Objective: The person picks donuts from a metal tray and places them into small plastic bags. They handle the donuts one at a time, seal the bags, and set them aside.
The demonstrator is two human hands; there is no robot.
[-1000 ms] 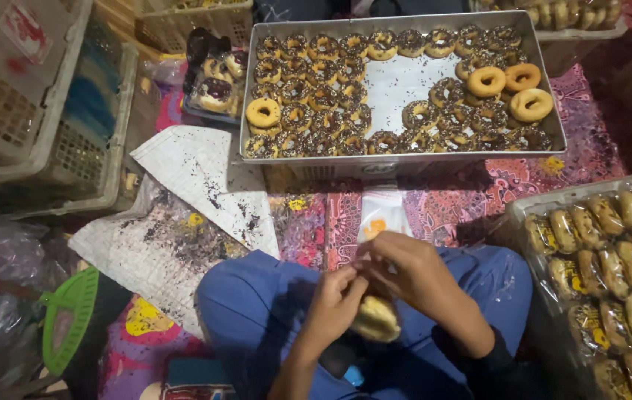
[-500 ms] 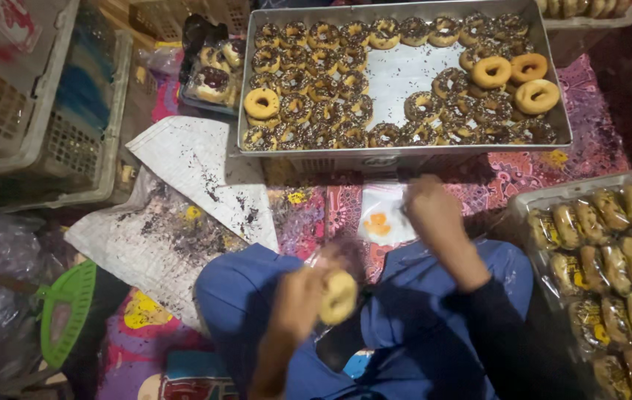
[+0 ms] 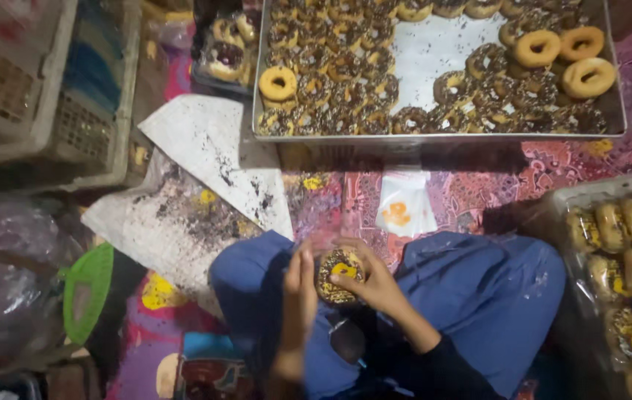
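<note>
I sit cross-legged in blue trousers. Over my lap my right hand (image 3: 375,285) holds a sprinkle-covered doughnut in a clear bag (image 3: 339,275). My left hand (image 3: 298,290) is flat against the bag's left side, fingers pointing up. In front of my knees lies a small pile of clear plastic bags (image 3: 403,209) with an orange print. Beyond it stands a large metal tray (image 3: 434,52) holding several chocolate-sprinkled doughnuts and three plain glazed ones (image 3: 562,53) at its right end.
A crate of bagged doughnuts (image 3: 627,267) stands at my right. White sheets dusted with sprinkles (image 3: 205,178) lie at the left, beside plastic baskets (image 3: 42,89), a green lid (image 3: 88,290) and clear plastic wrap. A patterned mat covers the floor.
My right hand reached out to the pile of bags while the left held the doughnut, then came back. Both hands are now on the doughnut in its bag.
</note>
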